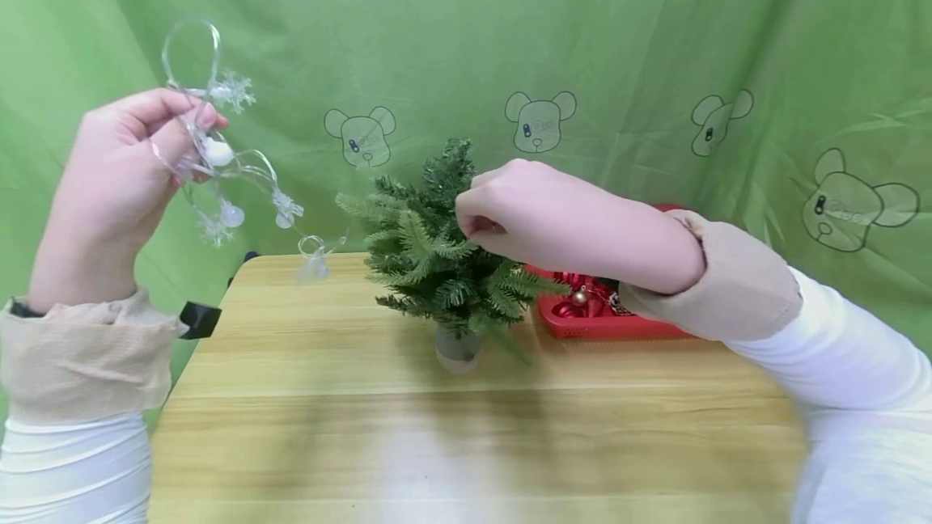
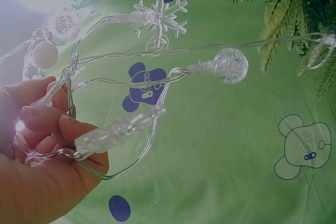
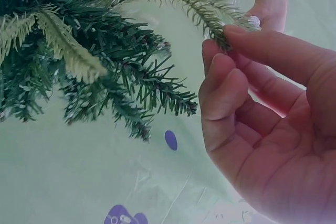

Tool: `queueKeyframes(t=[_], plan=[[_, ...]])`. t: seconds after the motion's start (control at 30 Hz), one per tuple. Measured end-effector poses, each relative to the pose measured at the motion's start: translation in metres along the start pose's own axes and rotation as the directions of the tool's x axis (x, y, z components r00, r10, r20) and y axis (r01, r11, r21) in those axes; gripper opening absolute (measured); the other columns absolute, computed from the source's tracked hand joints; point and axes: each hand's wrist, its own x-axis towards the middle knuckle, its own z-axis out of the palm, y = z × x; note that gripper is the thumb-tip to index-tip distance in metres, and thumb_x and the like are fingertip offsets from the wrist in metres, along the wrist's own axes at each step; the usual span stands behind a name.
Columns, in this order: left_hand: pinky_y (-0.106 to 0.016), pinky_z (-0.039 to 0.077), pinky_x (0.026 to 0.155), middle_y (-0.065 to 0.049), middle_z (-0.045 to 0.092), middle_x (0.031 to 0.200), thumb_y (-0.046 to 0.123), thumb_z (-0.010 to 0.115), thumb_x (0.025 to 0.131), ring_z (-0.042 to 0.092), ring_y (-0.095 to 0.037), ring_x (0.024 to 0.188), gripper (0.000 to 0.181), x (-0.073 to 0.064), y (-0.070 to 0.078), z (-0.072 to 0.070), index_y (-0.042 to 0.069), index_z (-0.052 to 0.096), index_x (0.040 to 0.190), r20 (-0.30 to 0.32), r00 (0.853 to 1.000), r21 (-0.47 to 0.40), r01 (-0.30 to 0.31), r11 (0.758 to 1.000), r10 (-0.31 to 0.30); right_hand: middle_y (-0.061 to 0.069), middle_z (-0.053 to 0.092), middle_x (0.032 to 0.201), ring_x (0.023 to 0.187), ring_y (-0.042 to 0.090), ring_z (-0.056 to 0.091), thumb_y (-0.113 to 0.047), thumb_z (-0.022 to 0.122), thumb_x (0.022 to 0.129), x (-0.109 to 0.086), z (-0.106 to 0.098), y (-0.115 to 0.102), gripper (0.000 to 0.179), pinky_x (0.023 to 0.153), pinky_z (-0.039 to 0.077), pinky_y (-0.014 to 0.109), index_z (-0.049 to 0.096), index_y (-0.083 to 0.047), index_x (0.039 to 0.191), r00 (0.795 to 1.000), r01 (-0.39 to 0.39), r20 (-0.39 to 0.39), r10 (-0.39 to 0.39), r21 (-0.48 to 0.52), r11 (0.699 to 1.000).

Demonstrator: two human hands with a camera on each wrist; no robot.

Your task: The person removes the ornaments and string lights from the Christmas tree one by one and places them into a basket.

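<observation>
My left hand (image 1: 124, 164), raised at the left, pinches a bunched clear string of fairy lights (image 1: 218, 154) between thumb and fingers. Loops stick up above the fingertips, and bulbs shaped as a snowflake (image 2: 159, 19) and a round ball (image 2: 231, 65) dangle from it. One strand runs across to a small artificial Christmas tree (image 1: 418, 245), upright in a pale round base (image 1: 457, 350). At the tree's right side is my right hand (image 1: 524, 204). Its thumb and forefinger pinch the tip of a light green branch (image 3: 197, 9), as the right wrist view shows.
Behind the tree's right side a red basket (image 1: 619, 330) holds red ornaments and a gold ball (image 1: 579, 297); my right forearm covers part of it. The wooden table (image 1: 328, 427) stands before a green curtain (image 1: 451, 39) printed with bear heads.
</observation>
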Motion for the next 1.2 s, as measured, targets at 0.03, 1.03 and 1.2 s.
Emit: queueKeyframes(t=[0.03,1.03,1.2], plan=[[-0.018,0.051,0.053,-0.011,0.067,0.091,-0.002,0.068,0.087,0.061,-0.013,0.065,0.006,0.000,0.000,0.000,-0.007,0.067,0.089,0.000,1.000,-0.005,-0.004,1.000,0.004,0.000,0.053,0.070,0.066,0.013,0.044,0.005,0.057,0.089,-0.003,-0.001,0.001,0.023,0.064,0.041,0.026,0.056,-0.012,0.073,1.000,-0.004,-0.003,0.004,0.006,1.000],[-0.018,0.050,0.050,-0.010,0.066,0.092,0.002,0.069,0.088,0.057,-0.012,0.060,0.010,0.001,0.002,-0.002,-0.007,0.066,0.091,-0.024,1.000,-0.015,-0.009,1.000,0.008,0.005,0.074,0.085,0.071,0.015,0.066,0.003,0.074,0.080,-0.054,-0.001,0.069,0.013,0.063,0.056,0.030,0.071,-0.009,0.087,0.972,-0.156,-0.173,0.158,0.023,0.987],[-0.017,0.047,0.047,-0.011,0.066,0.092,0.002,0.071,0.086,0.055,-0.011,0.057,0.012,0.000,0.003,0.000,-0.008,0.064,0.090,-0.050,0.999,-0.040,-0.024,0.999,0.022,0.006,0.074,0.085,0.073,0.016,0.068,0.005,0.069,0.083,-0.054,0.000,0.077,0.015,0.066,0.057,0.032,0.072,-0.009,0.089,0.964,-0.200,-0.168,0.206,0.051,0.979]])
